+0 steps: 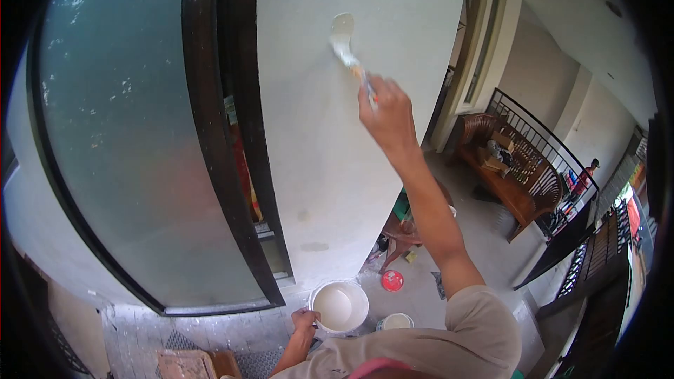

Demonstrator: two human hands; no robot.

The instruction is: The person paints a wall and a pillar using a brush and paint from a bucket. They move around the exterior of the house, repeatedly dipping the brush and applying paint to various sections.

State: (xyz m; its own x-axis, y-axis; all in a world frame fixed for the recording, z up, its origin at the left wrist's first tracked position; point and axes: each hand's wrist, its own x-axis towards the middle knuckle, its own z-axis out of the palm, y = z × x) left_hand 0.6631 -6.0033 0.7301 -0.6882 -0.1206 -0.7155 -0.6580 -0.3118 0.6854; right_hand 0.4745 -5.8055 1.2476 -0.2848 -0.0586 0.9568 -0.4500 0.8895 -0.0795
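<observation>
Paint, wet on a brush (343, 41), is pressed high against the wall (316, 133) by the right hand (385, 114) clenched around the handle, while the left hand (304, 321) grips an open bucket (339, 306), from which drips or spills seem likely if tilted.

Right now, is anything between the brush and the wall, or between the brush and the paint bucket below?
Nothing visible. The brush, held in the right hand, already lies against the wall. The bucket, gripped at its rim by the left hand, sits open below with only clear air between.
</observation>
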